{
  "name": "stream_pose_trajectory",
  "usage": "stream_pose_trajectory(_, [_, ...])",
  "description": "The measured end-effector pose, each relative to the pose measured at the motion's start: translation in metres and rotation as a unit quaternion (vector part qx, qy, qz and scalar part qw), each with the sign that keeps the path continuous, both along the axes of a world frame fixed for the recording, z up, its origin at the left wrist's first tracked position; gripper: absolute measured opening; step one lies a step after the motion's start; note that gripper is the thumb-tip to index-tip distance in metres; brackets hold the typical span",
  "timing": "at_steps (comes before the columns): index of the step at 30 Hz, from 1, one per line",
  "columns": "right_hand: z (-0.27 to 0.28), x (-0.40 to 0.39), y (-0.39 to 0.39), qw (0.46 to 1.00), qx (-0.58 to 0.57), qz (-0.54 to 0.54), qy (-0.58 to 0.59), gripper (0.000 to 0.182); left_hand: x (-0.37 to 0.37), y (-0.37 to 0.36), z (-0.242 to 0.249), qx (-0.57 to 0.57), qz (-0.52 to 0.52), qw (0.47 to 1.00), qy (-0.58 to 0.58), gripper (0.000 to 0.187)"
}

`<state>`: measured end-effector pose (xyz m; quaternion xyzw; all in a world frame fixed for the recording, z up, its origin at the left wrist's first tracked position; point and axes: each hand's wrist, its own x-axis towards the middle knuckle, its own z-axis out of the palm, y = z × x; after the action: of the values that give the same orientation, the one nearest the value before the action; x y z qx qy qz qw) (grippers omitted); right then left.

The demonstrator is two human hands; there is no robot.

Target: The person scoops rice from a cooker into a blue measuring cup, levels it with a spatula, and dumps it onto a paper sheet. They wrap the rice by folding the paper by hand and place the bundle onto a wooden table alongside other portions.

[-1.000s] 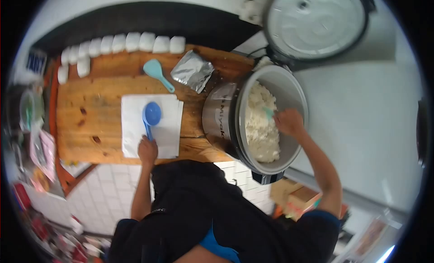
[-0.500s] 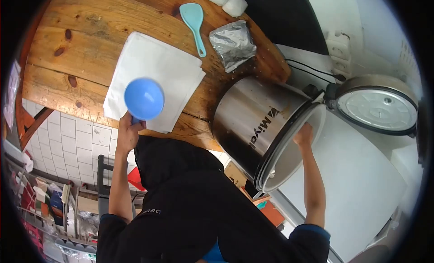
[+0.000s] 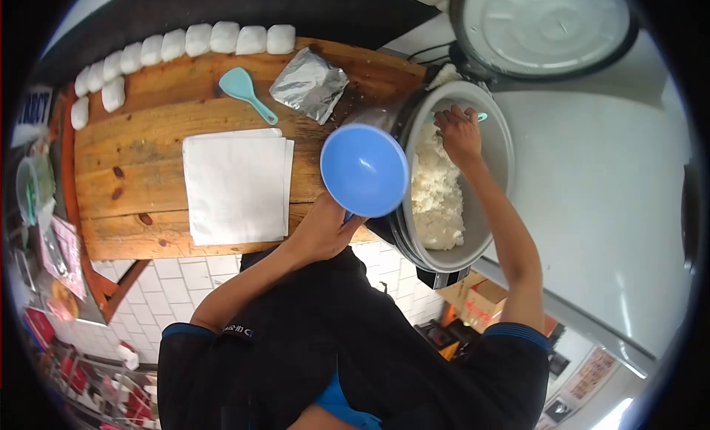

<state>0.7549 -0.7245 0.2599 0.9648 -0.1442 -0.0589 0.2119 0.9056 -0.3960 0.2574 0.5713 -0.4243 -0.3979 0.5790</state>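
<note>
My left hand grips a blue bowl by its short handle, beside the near rim of the rice cooker. The bowl's inside faces up and looks empty. Inside the tilted cooker, white cooked rice lies heaped along the left side. My right hand is in the cooker above the rice, fingers closed around a pale teal rice paddle. Only small parts of that paddle show; its blade is hidden. A second teal rice paddle lies on the wooden table.
A stack of white paper sheets and a crumpled foil packet lie on the table. Several white wrapped bundles line its back edge. The cooker's open lid stands behind it; a white surface extends right.
My view has swung toward the cooker, showing the rice inside. My left hand has carried the bowl from over the paper to the cooker's rim. The right hand, with the paddle, now shows above the rice.
</note>
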Motion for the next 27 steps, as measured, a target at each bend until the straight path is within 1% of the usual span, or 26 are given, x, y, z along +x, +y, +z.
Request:
stream_pose_trajectory(1, [0.005, -0.007, 0.004, 0.998, 0.056, -0.006, 0.004, 0.015, -0.003, 0.001, -0.002, 0.003, -0.013, 1.0, -0.01, 0.02])
stream_pose_trajectory(2, [0.014, -0.018, 0.013, 0.998, 0.061, -0.019, -0.003, 0.015, -0.005, 0.003, -0.004, 0.014, 0.006, 0.999, -0.053, 0.021])
stream_pose_trajectory(3, [0.027, -0.031, 0.025, 0.997, 0.071, 0.001, 0.024, 0.013, -0.007, 0.006, -0.007, 0.02, 0.027, 0.995, -0.094, 0.022])
stream_pose_trajectory(4, [0.039, -0.041, 0.034, 0.995, 0.078, 0.023, 0.05, 0.011, -0.007, 0.009, -0.015, -0.002, 0.073, 0.989, -0.132, 0.024])
stream_pose_trajectory(5, [0.046, -0.053, 0.046, 0.996, 0.076, 0.014, 0.045, 0.011, -0.005, 0.013, -0.02, -0.006, 0.064, 0.989, -0.136, 0.024])
stream_pose_trajectory(7, [0.055, -0.069, 0.068, 0.983, 0.168, -0.001, 0.072, 0.01, 0.002, 0.021, -0.027, 0.094, 0.078, 0.992, 0.009, 0.031])
stream_pose_trajectory(8, [0.06, -0.074, 0.068, 0.991, 0.128, 0.034, 0.011, 0.008, 0.007, 0.024, -0.018, 0.092, 0.071, 0.993, 0.005, 0.031])
stream_pose_trajectory(9, [0.068, -0.077, 0.066, 0.992, 0.125, 0.027, 0.006, 0.008, 0.014, 0.027, -0.006, 0.137, 0.087, 0.986, 0.047, 0.033])
stream_pose_trajectory(10, [0.079, -0.077, 0.062, 0.993, 0.082, -0.083, 0.033, 0.009, 0.019, 0.028, 0.008, 0.183, 0.105, 0.974, 0.088, 0.035])
stream_pose_trajectory(11, [0.085, -0.08, 0.057, 0.979, 0.04, -0.189, 0.061, 0.01, 0.022, 0.025, 0.019, 0.182, 0.102, 0.974, 0.083, 0.035])
stream_pose_trajectory(12, [0.084, -0.086, 0.053, 0.979, 0.042, -0.191, 0.057, 0.01, 0.025, 0.021, 0.03, 0.137, 0.095, 0.986, -0.004, 0.038])
stream_pose_trajectory(13, [0.082, -0.093, 0.052, 0.961, 0.05, -0.257, 0.094, 0.014, 0.03, 0.017, 0.043, 0.091, 0.084, 0.988, -0.093, 0.04])
stream_pose_trajectory(14, [0.08, -0.101, 0.05, 0.936, 0.059, -0.321, 0.129, 0.018, 0.031, 0.001, 0.061, 0.032, 0.083, 0.97, -0.227, 0.042])
stream_pose_trajectory(15, [0.076, -0.113, 0.042, 0.936, 0.062, -0.325, 0.12, 0.018, 0.025, -0.023, 0.085, -0.031, 0.081, 0.93, -0.357, 0.044])
stream_pose_trajectory(16, [0.069, -0.127, 0.033, 0.927, 0.154, -0.315, 0.134, 0.019, 0.016, -0.046, 0.115, 0.028, 0.027, 0.886, -0.462, 0.046])
stream_pose_trajectory(17, [0.065, -0.136, 0.029, 0.91, 0.245, -0.301, 0.148, 0.021, 0.001, -0.07, 0.136, 0.088, -0.027, 0.825, -0.558, 0.049])
stream_pose_trajectory(18, [0.072, -0.137, 0.035, 0.91, 0.247, -0.302, 0.139, 0.021, -0.017, -0.099, 0.126, 0.063, -0.023, 0.802, -0.593, 0.047])
stream_pose_trajectory(19, [0.086, -0.134, 0.047, 0.917, 0.224, -0.307, 0.118, 0.024, -0.035, -0.131, 0.113, 0.037, -0.021, 0.777, -0.628, 0.045])
stream_pose_trajectory(20, [0.094, -0.131, 0.056, 0.923, 0.202, -0.313, 0.095, 0.028, -0.052, -0.159, 0.117, 0.149, -0.159, 0.663, -0.716, 0.044])
stream_pose_trajectory(21, [0.094, -0.125, 0.058, 0.922, 0.205, -0.317, 0.086, 0.028, -0.068, -0.181, 0.119, 0.256, -0.287, 0.513, -0.767, 0.044])
stream_pose_trajectory(22, [0.091, -0.119, 0.058, 0.857, 0.332, -0.387, 0.078, 0.033, -0.084, -0.193, 0.11, 0.271, -0.298, 0.507, -0.762, 0.041])
stream_pose_trajectory(23, [0.088, -0.112, 0.059, 0.769, 0.451, -0.447, 0.068, 0.039, -0.096, -0.2, 0.098, 0.285, -0.311, 0.501, -0.756, 0.038])
stream_pose_trajectory(24, [0.074, -0.106, 0.063, 0.757, 0.466, -0.455, 0.043, 0.031, -0.101, -0.207, 0.085, 0.28, -0.315, 0.492, -0.762, 0.038])
stream_pose_trajectory(25, [0.057, -0.1, 0.066, 0.745, 0.479, -0.464, 0.017, 0.025, -0.107, -0.214, 0.074, 0.282, -0.34, 0.532, -0.723, 0.04])
stream_pose_trajectory(26, [0.046, -0.093, 0.064, 0.746, 0.482, -0.46, 0.012, 0.025, -0.111, -0.222, 0.064, 0.286, -0.361, 0.573, -0.678, 0.041])
stream_pose_trajectory(27, [0.037, -0.089, 0.063, 0.746, 0.486, -0.455, 0.011, 0.025, -0.109, -0.227, 0.049, 0.284, -0.364, 0.571, -0.679, 0.041])
